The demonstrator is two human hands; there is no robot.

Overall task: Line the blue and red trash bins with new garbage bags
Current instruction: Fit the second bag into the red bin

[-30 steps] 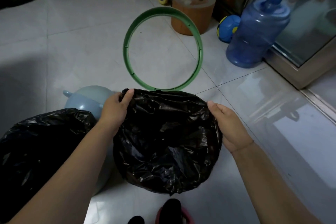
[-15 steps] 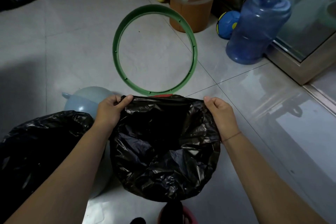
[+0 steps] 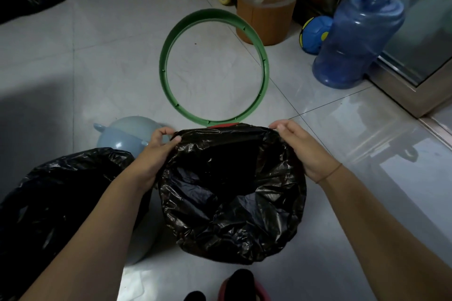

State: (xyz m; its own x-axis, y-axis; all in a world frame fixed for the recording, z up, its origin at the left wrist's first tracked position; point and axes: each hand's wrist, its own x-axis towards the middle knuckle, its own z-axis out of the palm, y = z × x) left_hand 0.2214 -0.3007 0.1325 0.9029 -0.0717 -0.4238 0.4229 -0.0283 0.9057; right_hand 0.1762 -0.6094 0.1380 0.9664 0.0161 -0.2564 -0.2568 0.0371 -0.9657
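Glossy floor tiles [image 3: 122,63]; hands pinch crinkled black bag [image 3: 232,190] over red rim [image 3: 221,125].

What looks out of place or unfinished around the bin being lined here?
The green ring lies flat on the floor beyond the bin instead of sitting on it. A strip of red bin rim still shows at the far edge, where the black bag, pinched by the left hand and right hand, has not covered it.

Both hands' grip on black bag [image 3: 232,193] rim
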